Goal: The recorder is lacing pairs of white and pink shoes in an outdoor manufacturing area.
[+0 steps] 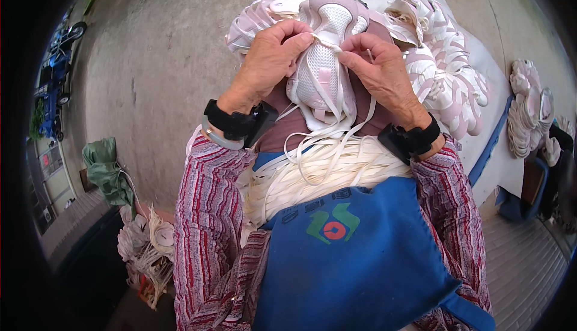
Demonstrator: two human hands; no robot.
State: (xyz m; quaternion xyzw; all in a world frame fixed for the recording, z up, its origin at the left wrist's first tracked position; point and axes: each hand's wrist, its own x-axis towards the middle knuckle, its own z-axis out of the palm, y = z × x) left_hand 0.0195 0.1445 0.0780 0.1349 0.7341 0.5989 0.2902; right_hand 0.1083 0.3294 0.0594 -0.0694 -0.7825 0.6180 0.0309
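A pink and white mesh shoe upper (321, 72) stands on my lap between both hands. My left hand (273, 54) grips its left side, and its fingertips pinch a white lace (327, 44) near the top eyelets. My right hand (375, 63) holds the right side and pinches the same lace from the other end. Loose ends of the lace trail down the front of the upper. A thick bundle of white laces (318, 172) lies across my lap below it. Both wrists carry black bands.
A heap of pink and white shoe uppers (448, 75) lies on a white sheet ahead and to the right. More uppers (529, 115) are stacked at the far right. A blue apron (354, 259) covers my lap. A green bag (108, 172) and lace scraps (147, 250) sit at the left.
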